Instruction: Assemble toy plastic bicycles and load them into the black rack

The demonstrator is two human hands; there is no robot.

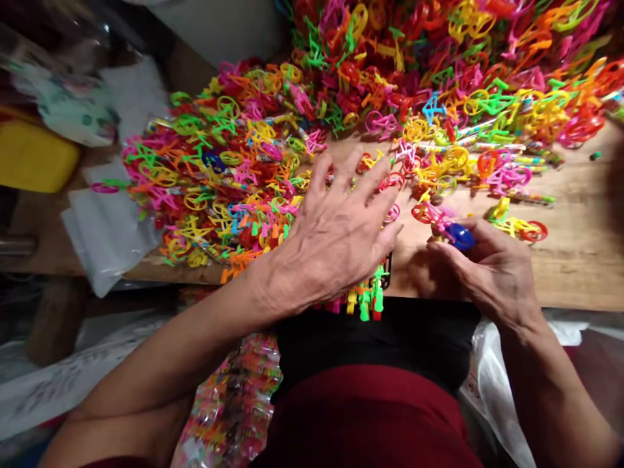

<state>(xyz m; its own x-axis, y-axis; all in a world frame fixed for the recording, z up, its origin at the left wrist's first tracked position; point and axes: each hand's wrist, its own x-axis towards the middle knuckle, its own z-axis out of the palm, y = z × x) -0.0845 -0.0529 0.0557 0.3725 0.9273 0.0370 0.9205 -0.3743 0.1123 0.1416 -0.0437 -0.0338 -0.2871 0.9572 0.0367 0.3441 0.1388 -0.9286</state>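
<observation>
Between the thumb and fingers of my right hand [500, 270] is a small plastic toy bicycle [442, 223], with a pink frame, a red wheel and a blue wheel. My left hand [336, 227] is open and palm down, fingers spread over the toys at the table's front. Under and beside its wrist lies a row of small coloured plastic pieces [266, 227]; some green and yellow ones [365, 302] hang past the edge. Another toy bicycle [519, 225], yellow with a red wheel, lies just beyond my right hand.
A large heap of bright toy bicycles [370, 65] covers the back of the wooden table [575, 273], and a second pile [195, 169] spreads left. Clear plastic bags [107, 227] and a yellow container [36, 156] are at the left. Packed colourful bags [234, 396] hang below the table edge.
</observation>
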